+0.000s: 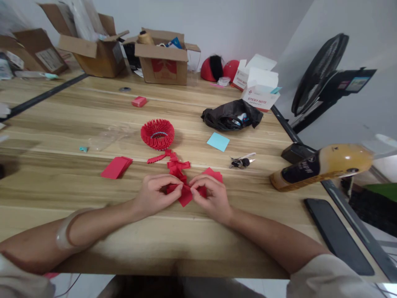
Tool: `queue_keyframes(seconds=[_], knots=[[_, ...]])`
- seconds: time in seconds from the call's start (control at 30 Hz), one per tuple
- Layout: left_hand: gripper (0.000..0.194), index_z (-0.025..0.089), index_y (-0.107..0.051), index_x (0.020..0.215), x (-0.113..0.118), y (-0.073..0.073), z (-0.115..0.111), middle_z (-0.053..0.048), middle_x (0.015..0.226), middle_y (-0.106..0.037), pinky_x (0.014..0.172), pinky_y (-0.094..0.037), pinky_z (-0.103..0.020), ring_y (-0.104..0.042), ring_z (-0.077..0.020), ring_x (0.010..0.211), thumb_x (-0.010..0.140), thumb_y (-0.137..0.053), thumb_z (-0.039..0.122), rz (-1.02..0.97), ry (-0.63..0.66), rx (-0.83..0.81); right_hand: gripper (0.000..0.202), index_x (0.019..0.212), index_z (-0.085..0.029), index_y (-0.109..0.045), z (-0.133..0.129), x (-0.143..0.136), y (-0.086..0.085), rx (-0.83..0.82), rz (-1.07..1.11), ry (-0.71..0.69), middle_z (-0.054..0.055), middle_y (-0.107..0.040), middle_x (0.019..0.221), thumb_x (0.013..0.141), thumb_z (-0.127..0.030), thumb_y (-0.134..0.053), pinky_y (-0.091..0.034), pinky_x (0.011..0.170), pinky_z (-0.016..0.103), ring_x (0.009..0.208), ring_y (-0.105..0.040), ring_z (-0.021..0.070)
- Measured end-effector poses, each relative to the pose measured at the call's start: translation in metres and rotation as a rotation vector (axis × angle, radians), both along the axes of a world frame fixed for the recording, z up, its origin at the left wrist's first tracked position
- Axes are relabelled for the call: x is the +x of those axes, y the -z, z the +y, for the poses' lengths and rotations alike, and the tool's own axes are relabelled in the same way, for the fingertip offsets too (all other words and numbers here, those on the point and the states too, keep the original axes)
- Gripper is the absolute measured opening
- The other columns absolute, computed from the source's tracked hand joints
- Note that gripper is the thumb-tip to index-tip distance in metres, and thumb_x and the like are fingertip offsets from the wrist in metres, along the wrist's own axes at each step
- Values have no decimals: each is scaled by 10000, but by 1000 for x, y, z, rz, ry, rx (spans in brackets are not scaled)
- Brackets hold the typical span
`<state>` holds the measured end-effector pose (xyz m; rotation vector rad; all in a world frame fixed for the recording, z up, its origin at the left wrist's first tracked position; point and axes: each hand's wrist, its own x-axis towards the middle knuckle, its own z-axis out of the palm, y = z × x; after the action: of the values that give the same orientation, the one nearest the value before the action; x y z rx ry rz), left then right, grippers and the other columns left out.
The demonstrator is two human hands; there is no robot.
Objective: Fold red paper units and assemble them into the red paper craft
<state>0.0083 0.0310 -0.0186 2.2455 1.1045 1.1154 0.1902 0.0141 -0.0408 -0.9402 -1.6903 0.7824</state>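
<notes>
Between my two hands is a red paper piece [185, 196], pinched at its upper edge. My left hand [159, 192] has thumb and forefinger closed on its left side, and my right hand [212, 196] pinches its right side. Small folded red paper pieces [176, 165] lie in a loose heap just beyond my fingers. Red paper sheets [214, 174] show partly behind my right hand. Farther back sits a round red bowl of interlocked folded paper [157, 135] with a light blue band inside. A stack of red paper [116, 167] rests left of my left hand.
A light blue note pad [218, 141], keys [242, 161] and a black plastic bag [232, 116] lie right of centre. A tilted drink bottle [319, 166] and a dark phone [336, 234] are at the right edge. Cardboard boxes [163, 62] line the back; a fan [321, 76] stands right.
</notes>
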Motion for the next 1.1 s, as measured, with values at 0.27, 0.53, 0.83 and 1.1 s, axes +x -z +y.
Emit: queue_keyframes(seconds=[0.27,0.53,0.83,1.1], knots=[[104,161,-659,689,1,-3,1,-20,651,-710,550,-508,-179,-646,-110,557,776,-603,146,-26,60,122,120,861,-222,-701,0,1,-2,-25,44,-134,77,-690,910,831,-219,-584,-515,816,325,862,-649,175],[76,176,-645,683,0,-3,2,-22,642,-710,544,-520,-167,-658,-117,564,754,-651,150,-23,140,219,117,854,-223,-712,4,-3,6,-203,141,-149,56,-707,858,758,-283,-683,-533,750,298,793,-660,168],[106,135,-680,825,-3,-2,3,-69,760,-733,626,-555,-203,-691,-145,677,758,-601,113,-93,196,123,72,796,-200,-711,8,0,8,-263,275,-116,58,-702,819,732,-231,-698,-527,720,292,765,-654,167],[76,152,-695,803,0,0,2,-47,754,-739,637,-567,-183,-693,-128,656,730,-678,137,-109,135,105,61,790,-209,-703,7,0,8,-255,291,-80,53,-695,820,730,-213,-695,-526,727,301,782,-646,170]])
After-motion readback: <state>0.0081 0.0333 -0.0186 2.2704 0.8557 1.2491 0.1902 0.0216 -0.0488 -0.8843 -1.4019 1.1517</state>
